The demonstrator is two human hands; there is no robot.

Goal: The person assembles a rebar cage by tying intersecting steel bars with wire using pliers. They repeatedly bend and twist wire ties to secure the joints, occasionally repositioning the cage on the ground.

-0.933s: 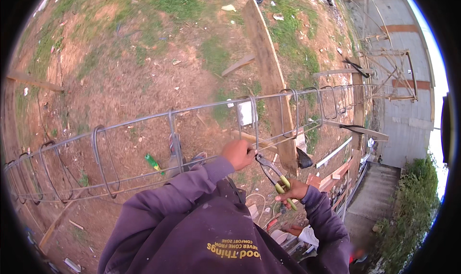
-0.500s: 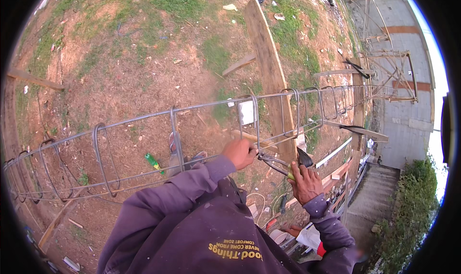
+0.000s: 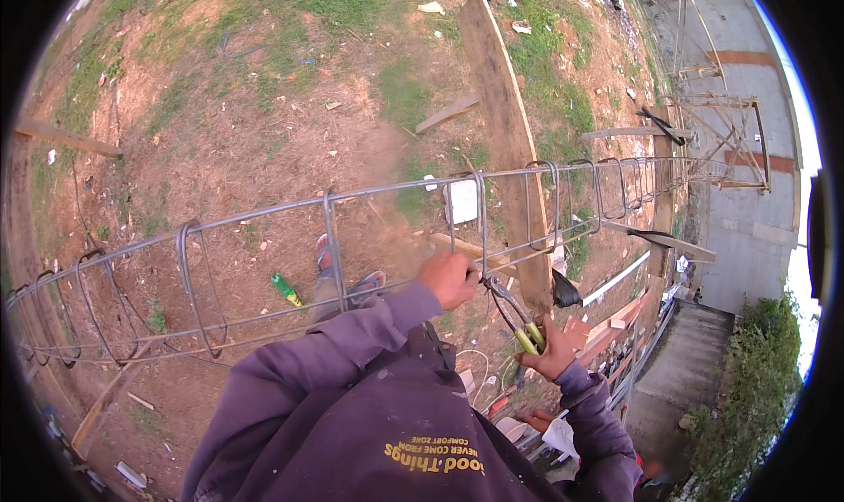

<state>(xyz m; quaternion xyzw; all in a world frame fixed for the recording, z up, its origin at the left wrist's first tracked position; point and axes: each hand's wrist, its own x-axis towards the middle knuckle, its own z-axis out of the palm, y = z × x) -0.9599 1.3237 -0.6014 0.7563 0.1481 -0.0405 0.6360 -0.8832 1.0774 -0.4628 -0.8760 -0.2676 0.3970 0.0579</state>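
A long cage of steel rebar (image 3: pixel 264 210), with bent stirrups tied around its bars, runs across in front of me. My left hand (image 3: pixel 450 280) is closed around the near lower bar beside a stirrup (image 3: pixel 482 221). In my right hand (image 3: pixel 552 351) is a pair of pincers (image 3: pixel 510 310) with yellow-green handles, gripped from the right. The pincers' jaws meet the bar by the stirrup's lower corner, just right of my left fingers. Any tie wire there is too small to make out.
A wooden plank (image 3: pixel 505 115) slants beneath the cage, near a white block (image 3: pixel 462 201). On the dirt lie a green bottle (image 3: pixel 285 289) and scraps. My sandalled feet (image 3: pixel 367 284) show below the bars. Concrete steps (image 3: pixel 681 361) and a grey wall (image 3: pixel 747 229) are at right.
My right hand has swung down and turned, so both pincer handles now show, pointing more steeply toward me. My left hand stays on the bar. The view has shifted slightly.
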